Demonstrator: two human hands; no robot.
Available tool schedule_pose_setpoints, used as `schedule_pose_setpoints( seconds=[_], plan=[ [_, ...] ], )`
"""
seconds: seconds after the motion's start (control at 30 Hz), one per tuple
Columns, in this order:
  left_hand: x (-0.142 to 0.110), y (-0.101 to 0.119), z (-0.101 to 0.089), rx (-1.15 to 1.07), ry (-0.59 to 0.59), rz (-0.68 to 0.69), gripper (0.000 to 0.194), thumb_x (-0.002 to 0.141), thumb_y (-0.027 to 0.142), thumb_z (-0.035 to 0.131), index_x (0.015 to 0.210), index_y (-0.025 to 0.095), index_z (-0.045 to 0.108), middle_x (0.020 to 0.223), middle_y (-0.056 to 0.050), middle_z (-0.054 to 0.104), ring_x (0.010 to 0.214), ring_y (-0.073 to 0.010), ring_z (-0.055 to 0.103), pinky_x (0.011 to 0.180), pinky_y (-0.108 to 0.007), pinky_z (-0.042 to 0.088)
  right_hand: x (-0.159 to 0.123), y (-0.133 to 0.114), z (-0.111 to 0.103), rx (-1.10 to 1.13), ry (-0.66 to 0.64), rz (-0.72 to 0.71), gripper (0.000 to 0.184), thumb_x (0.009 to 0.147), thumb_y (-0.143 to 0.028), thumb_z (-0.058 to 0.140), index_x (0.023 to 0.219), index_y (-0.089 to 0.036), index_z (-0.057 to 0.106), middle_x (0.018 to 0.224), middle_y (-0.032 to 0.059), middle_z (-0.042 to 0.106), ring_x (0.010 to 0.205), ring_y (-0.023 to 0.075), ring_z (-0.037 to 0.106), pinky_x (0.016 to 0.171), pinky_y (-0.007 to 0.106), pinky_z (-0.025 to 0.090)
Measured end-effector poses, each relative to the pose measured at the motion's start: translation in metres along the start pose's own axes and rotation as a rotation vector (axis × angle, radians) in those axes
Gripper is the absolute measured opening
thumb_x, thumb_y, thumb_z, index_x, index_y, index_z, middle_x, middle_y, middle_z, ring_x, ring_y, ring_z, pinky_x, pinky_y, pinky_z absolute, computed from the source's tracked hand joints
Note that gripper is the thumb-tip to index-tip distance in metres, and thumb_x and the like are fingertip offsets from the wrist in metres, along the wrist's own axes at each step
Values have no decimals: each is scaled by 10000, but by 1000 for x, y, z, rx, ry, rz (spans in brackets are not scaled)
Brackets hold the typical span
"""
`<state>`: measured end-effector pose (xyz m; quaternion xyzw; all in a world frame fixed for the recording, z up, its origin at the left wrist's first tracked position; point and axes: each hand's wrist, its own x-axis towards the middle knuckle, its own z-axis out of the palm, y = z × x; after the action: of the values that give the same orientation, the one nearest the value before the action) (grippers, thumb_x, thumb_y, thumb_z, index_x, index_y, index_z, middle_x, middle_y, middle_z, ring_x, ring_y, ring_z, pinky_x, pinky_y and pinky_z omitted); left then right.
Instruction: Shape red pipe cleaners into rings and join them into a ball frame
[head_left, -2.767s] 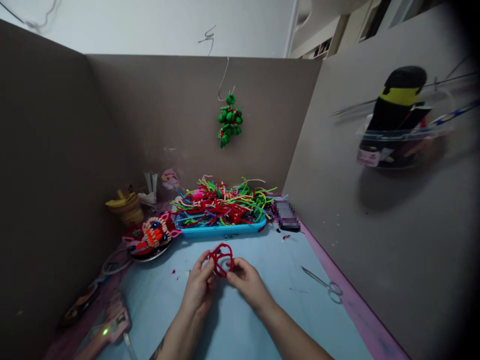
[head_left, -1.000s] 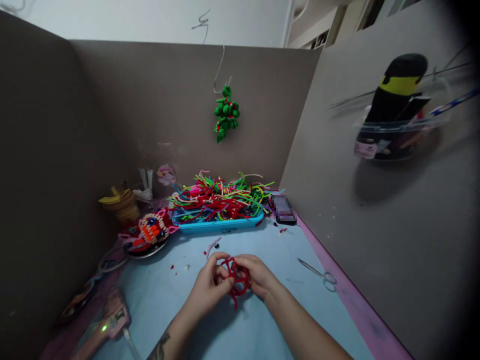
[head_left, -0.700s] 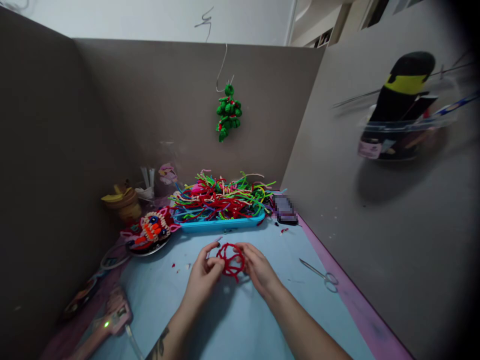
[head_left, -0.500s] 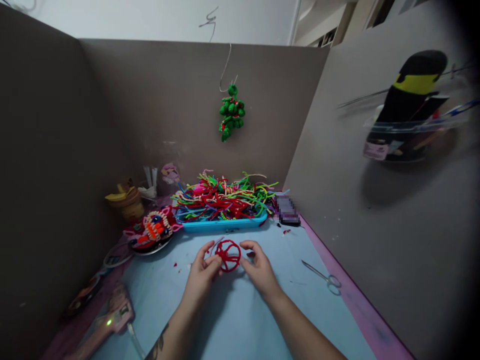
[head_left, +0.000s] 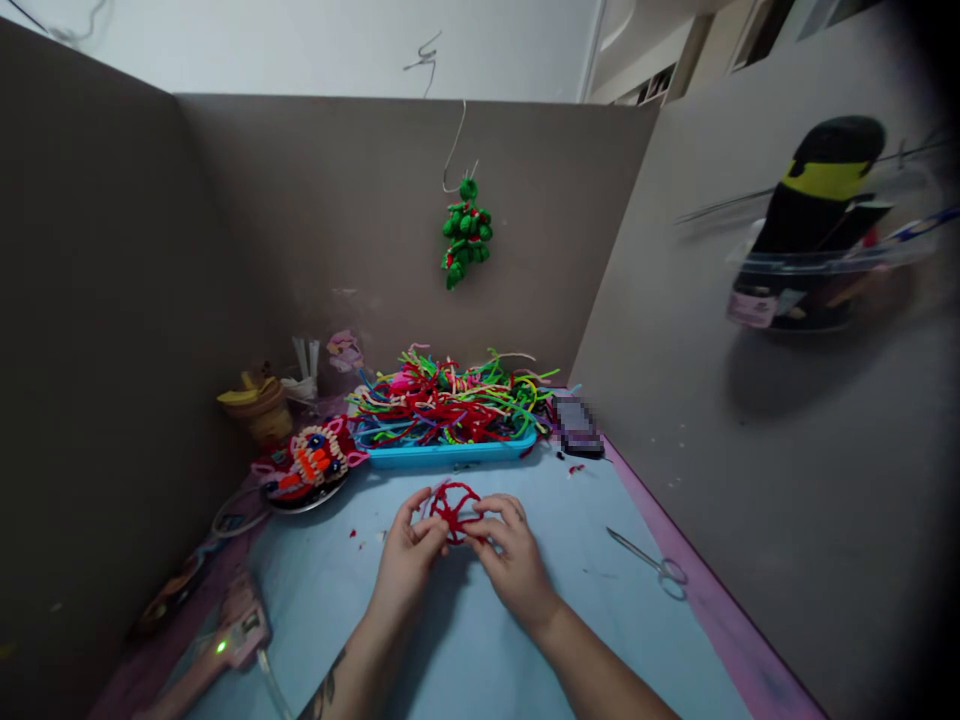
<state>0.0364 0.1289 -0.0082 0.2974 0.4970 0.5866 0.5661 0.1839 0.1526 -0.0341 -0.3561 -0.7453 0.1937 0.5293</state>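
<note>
Both my hands hold a small red pipe-cleaner frame (head_left: 453,505), a ring with crossing strands, just above the light blue mat (head_left: 465,640). My left hand (head_left: 409,560) pinches its left side with thumb and fingers. My right hand (head_left: 510,555) pinches its lower right side, fingers curled over it. Behind them a blue tray (head_left: 446,455) is heaped with pipe cleaners of many colours (head_left: 450,395).
Scissors (head_left: 651,565) lie on the mat at the right. A pink glue gun (head_left: 225,640) with a green light lies front left. A plate with a bead-and-pipe-cleaner figure (head_left: 307,465) and a yellow cup (head_left: 255,410) stand at the left. A green ornament (head_left: 465,232) hangs on the back partition.
My right hand, apart from the red frame half a second ago, has closed on its lower right side. The frame has been turned between my fingers over the last seconds.
</note>
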Motion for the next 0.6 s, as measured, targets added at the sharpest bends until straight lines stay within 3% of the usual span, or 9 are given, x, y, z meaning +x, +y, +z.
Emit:
schedule_pose_setpoints(
  seconds=[0.1, 0.3, 0.43, 0.6],
  plan=[
    [0, 0, 1, -13, 14, 23, 718, 590, 350, 794, 1187, 131, 461, 590, 32, 631, 461, -73, 478, 487, -185, 333, 0, -5, 0, -47, -1, -95, 202, 822, -108, 568, 854, -265, 691, 865, 43, 610, 880, 205, 534, 781, 382, 470],
    [0, -3, 1, -18, 50, 29, 625, 586, 362, 794, 1095, 154, 495, 588, 41, 620, 445, -69, 457, 459, -181, 287, -2, -7, 1, -22, -42, -64, 209, 835, -108, 552, 895, -251, 692, 816, 46, 620, 807, 195, 543, 708, 341, 468],
    [2, -4, 1, 20, 33, 14, 612, 563, 388, 803, 1045, 159, 503, 541, 52, 596, 422, -68, 415, 449, -183, 253, 0, -2, 1, 29, -27, 34, 184, 841, -135, 552, 897, -244, 688, 842, 45, 624, 840, 193, 555, 749, 329, 463],
    [0, -2, 3, 41, -10, -15, 589, 537, 404, 814, 988, 177, 512, 542, 40, 607, 408, -71, 406, 447, -192, 218, -1, 4, 4, 50, 54, 280, 126, 794, -206, 596, 917, -217, 621, 894, 42, 618, 871, 197, 558, 788, 318, 447]
  ],
)
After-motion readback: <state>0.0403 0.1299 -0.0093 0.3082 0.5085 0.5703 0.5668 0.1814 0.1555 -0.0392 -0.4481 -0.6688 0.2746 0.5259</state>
